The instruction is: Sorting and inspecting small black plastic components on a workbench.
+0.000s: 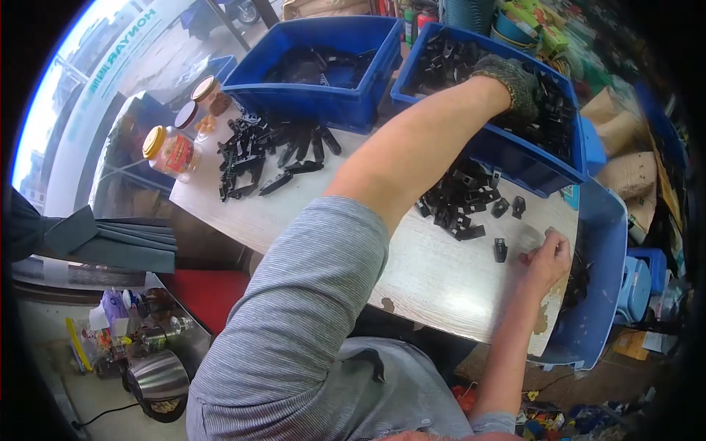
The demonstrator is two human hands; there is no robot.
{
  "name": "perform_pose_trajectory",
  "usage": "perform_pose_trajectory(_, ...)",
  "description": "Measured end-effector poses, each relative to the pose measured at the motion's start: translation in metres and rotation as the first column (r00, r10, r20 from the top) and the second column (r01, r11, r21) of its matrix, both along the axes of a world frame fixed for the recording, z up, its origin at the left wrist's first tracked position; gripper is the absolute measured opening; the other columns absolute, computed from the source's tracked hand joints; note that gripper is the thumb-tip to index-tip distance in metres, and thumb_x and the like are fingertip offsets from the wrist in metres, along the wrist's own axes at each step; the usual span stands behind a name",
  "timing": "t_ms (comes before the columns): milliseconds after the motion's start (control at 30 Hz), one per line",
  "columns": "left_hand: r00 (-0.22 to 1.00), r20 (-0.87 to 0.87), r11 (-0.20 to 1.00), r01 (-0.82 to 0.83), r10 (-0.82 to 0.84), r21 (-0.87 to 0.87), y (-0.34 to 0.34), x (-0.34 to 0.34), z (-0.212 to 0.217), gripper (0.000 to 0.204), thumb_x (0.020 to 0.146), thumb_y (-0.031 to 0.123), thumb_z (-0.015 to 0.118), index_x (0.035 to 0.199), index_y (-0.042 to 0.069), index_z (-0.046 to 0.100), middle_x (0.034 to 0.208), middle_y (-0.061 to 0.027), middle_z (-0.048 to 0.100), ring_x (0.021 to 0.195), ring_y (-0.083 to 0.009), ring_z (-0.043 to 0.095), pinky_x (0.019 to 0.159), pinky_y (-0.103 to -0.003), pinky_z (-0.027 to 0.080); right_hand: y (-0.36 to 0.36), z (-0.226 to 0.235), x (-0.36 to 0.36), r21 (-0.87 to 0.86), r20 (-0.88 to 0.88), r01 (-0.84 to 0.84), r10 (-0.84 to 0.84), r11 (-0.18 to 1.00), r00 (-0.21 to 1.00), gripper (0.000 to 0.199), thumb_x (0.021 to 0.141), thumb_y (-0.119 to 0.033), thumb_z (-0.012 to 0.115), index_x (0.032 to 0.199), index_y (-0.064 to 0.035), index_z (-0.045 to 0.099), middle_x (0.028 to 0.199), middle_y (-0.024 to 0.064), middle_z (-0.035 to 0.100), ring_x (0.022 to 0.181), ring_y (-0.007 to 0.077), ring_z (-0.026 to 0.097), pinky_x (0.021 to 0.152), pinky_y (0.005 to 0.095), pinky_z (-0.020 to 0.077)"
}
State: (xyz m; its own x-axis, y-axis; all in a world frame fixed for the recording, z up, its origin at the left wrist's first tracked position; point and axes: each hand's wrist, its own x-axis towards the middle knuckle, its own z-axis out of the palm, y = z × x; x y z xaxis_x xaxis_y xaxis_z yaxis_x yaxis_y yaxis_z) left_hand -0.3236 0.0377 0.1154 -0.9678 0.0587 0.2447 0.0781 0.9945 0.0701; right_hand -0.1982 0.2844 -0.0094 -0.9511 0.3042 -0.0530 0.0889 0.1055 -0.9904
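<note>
My left hand [511, 84], in a dark knitted glove, reaches across into the right blue bin [515, 151], among small black plastic parts [448, 62]. Its fingers are hidden there. My bare right hand [548, 261] rests at the right side of the table with its fingers curled together; whether they hold anything is hidden. Just left of it lies a single black plastic part [501, 250]. A heap of similar parts [460, 198] lies on the table below the bin, with two loose pieces [509, 208] beside it.
Another blue bin [294, 95] with black parts stands at the back left. Longer black pieces [294, 151] are heaped before it, near lidded jars [175, 153]. A big blue tub [599, 294] adjoins the table's right edge. The pale tabletop [430, 283] has chipped edges.
</note>
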Motion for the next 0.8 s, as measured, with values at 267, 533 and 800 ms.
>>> perform_pose_trajectory(267,0.993,-0.102,0.99,0.078,-0.066,0.119,-0.014,0.014,0.004,0.042,0.08,0.042,0.066,0.119,0.028,0.071,0.125,-0.0125,0.066,0.115,-0.0314,0.063,0.099,-0.047,0.049,-0.002,0.003,0.0,-0.019,0.014,0.011,-0.011,1.0,1.0,0.016,0.092,-0.022,0.062,0.087,-0.0066,0.062,0.059,0.0008,0.047,0.047,0.0093,0.045,0.042,0.0299,0.0469)
perform_pose_trajectory(533,0.994,0.109,1.0,-0.021,0.023,-0.019,0.0,0.021,0.019,0.056,0.082,0.048,0.069,0.133,0.025,0.061,0.134,-0.0108,0.061,0.122,-0.0313,0.059,0.103,-0.048,0.047,-0.005,0.003,0.0,-0.025,-0.003,0.017,-0.018,1.0,1.0,0.015,0.09,-0.021,0.062,0.086,-0.0065,0.062,0.056,0.0013,0.046,0.044,0.0095,0.043,0.041,0.0304,0.0472)
perform_pose_trajectory(800,0.999,0.006,0.999,0.039,-0.039,0.033,-0.011,0.018,0.009,0.057,0.084,0.051,0.066,0.134,0.025,0.061,0.134,-0.0128,0.06,0.123,-0.0318,0.057,0.105,-0.047,0.045,-0.001,0.001,0.001,-0.007,-0.005,0.023,-0.023,1.0,1.0,0.015,0.09,-0.021,0.062,0.089,-0.0059,0.064,0.056,0.0013,0.046,0.044,0.0097,0.043,0.041,0.03,0.0465)
